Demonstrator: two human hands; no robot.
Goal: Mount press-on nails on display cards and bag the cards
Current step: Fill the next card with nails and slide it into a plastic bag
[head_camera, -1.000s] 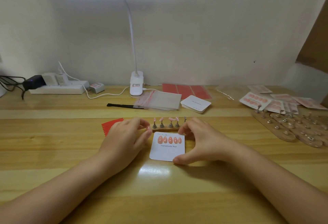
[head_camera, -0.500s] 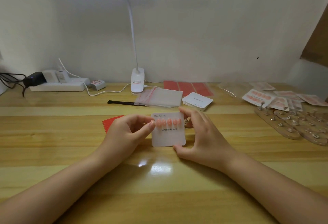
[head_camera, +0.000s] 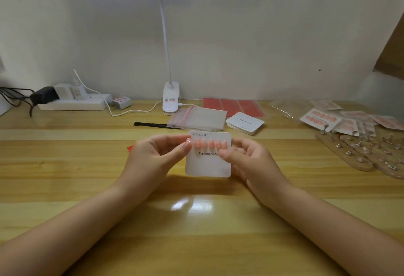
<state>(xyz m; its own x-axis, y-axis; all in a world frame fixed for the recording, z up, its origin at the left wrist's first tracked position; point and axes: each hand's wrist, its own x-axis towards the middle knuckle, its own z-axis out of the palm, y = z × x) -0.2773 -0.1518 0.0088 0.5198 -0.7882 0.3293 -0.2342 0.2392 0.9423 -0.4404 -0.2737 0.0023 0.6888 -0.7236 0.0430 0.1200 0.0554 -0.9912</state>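
A white display card (head_camera: 207,165) printed "Handmade Nail" is held upright above the wooden desk (head_camera: 87,188), a row of several pink press-on nails (head_camera: 211,144) stuck across its upper part. My left hand (head_camera: 153,157) pinches the card's left edge beside the first nail. My right hand (head_camera: 251,162) grips the right edge, thumb on the front near the last nail, fingers behind. The small nail stand seen before is hidden behind the card and hands.
Clear zip bags (head_camera: 199,119) and a stack of blank cards (head_camera: 244,122) lie just beyond the hands, red adhesive sheets (head_camera: 234,106) behind them. Bagged cards (head_camera: 341,119) and wooden nail holders (head_camera: 367,155) fill the right. A black tool (head_camera: 153,124), lamp base (head_camera: 171,98), power strip (head_camera: 72,103) stand at back.
Both hands picked the card up from the desk and raised it upright toward the camera. The nail stand is now hidden behind it.
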